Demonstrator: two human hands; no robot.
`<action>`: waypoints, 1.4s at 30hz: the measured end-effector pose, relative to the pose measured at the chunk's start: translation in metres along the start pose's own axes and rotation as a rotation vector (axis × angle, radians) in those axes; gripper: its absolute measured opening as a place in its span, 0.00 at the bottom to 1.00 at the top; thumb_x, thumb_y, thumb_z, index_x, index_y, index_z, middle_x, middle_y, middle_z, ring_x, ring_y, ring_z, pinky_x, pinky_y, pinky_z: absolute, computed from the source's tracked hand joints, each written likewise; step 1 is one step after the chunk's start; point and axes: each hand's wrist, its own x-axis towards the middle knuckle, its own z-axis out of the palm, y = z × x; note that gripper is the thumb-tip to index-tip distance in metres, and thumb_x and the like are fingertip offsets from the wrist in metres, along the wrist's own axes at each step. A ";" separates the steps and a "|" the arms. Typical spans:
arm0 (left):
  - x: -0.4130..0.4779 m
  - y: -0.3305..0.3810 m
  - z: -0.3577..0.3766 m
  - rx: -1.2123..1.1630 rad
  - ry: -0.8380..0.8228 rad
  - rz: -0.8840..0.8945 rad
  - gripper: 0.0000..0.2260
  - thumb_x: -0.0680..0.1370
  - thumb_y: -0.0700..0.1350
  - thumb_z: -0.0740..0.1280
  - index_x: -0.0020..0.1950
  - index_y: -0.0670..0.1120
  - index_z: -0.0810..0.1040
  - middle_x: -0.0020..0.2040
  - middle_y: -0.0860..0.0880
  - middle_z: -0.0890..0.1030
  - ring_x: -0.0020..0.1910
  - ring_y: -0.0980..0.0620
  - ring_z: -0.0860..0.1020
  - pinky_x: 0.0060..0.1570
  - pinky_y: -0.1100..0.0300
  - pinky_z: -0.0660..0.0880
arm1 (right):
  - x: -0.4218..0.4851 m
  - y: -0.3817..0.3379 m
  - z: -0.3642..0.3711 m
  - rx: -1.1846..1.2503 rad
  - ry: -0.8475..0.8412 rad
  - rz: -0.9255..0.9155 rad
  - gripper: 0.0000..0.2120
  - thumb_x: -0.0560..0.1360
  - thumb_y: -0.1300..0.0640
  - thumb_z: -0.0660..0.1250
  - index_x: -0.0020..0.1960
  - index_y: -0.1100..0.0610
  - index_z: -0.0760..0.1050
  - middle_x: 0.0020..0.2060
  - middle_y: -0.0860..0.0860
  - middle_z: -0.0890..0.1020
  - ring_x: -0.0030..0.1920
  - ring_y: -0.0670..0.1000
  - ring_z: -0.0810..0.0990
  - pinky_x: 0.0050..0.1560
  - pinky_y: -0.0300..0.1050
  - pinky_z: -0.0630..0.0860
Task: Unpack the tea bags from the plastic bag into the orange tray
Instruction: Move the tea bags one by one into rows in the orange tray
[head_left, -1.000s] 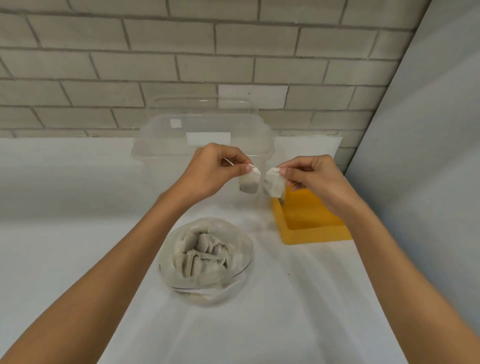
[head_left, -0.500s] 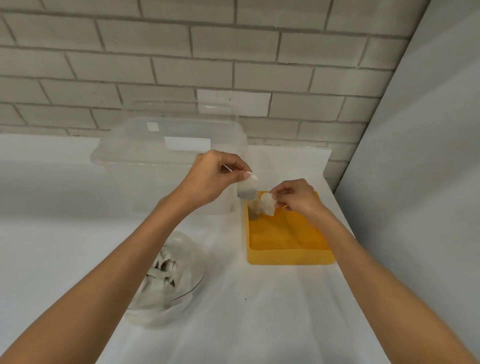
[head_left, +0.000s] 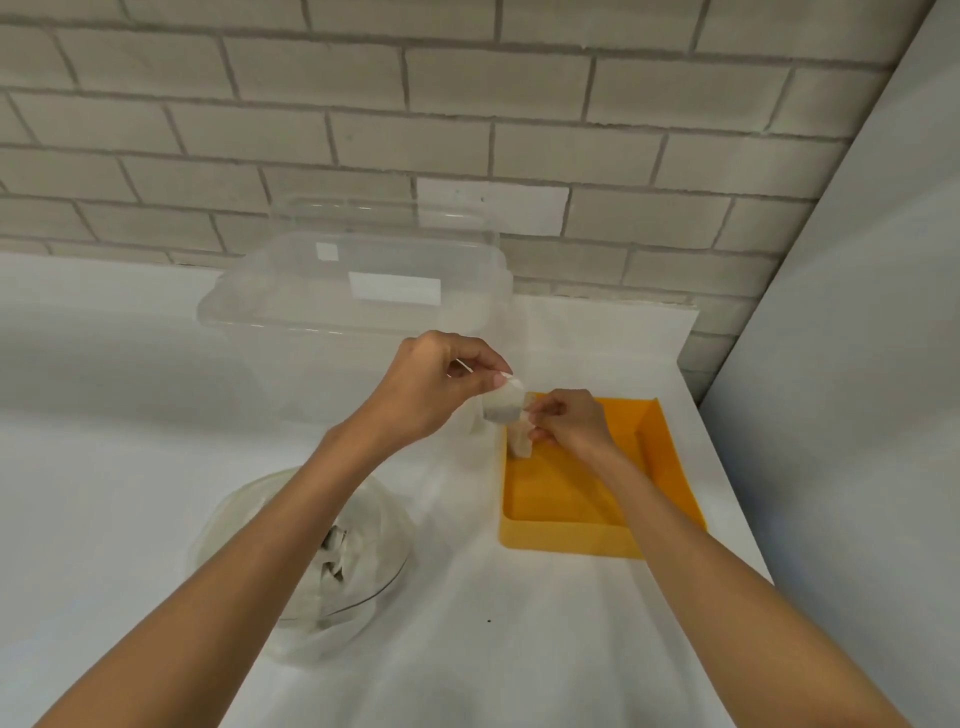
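Matt orange tray (head_left: 670, 467), clear glossy plastic bag (head_left: 363, 561), papery tea bags (head_left: 501, 405).

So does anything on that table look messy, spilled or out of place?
Nothing stands out. The orange tray sits flat, the plastic bag of tea bags is slumped but nothing has spilled, and each hand pinches one tea bag: left hand, right hand down inside the tray. A tiny dark speck marks the table.

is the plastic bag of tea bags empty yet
Not empty. Pale tea bags still show inside the open plastic bag, partly hidden behind the left forearm.
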 end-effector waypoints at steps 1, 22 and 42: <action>-0.001 -0.002 0.001 -0.002 -0.003 0.000 0.03 0.74 0.44 0.72 0.47 0.50 0.85 0.44 0.54 0.84 0.41 0.58 0.78 0.43 0.72 0.72 | 0.000 0.001 0.000 0.003 0.007 -0.001 0.05 0.74 0.69 0.67 0.47 0.63 0.79 0.42 0.58 0.83 0.33 0.52 0.81 0.33 0.37 0.79; 0.018 -0.010 0.063 0.025 -0.001 -0.064 0.06 0.77 0.39 0.68 0.50 0.44 0.84 0.46 0.50 0.83 0.40 0.61 0.76 0.40 0.81 0.66 | -0.045 -0.014 -0.043 0.070 -0.224 -0.087 0.01 0.75 0.62 0.70 0.44 0.58 0.79 0.34 0.51 0.82 0.36 0.48 0.82 0.39 0.40 0.77; -0.005 -0.022 0.045 0.004 0.019 -0.134 0.07 0.77 0.38 0.67 0.52 0.45 0.83 0.42 0.53 0.80 0.39 0.60 0.77 0.40 0.79 0.69 | -0.015 0.011 0.010 -0.114 -0.103 0.095 0.06 0.74 0.65 0.69 0.43 0.59 0.73 0.38 0.59 0.83 0.27 0.47 0.81 0.29 0.38 0.78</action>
